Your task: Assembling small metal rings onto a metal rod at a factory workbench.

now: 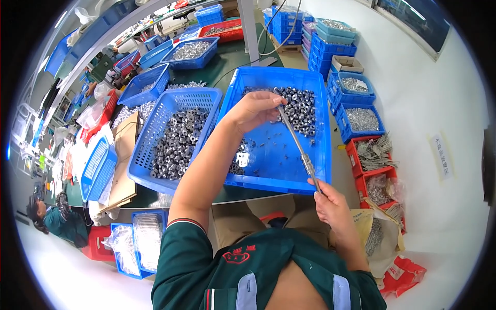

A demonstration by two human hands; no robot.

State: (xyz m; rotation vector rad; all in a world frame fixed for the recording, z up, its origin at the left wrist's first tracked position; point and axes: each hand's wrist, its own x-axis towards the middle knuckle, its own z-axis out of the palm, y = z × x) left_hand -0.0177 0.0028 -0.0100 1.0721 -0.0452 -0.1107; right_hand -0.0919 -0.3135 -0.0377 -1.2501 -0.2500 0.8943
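Observation:
A long thin metal rod [293, 132] slants over the blue tray [279, 173], with several small metal parts [307, 164] strung along its lower half. My right hand [332, 205] is closed around the rod's lower end, just past the tray's near right corner. At the upper end, the fingers of my left hand [257, 110] are pinched together against the tip. Whether a small part sits between those fingertips is hidden. Dark metal nuts [302, 106] lie heaped in the far part of the tray, with a few scattered bits nearer me.
Left of the tray, a blue perforated basket [137, 165] holds many dark nuts. Flattened cardboard [125, 168] lies beside it. Stacked blue bins [356, 98] and red bins of metal parts [367, 173] line the right wall. A person [62, 219] is at far left.

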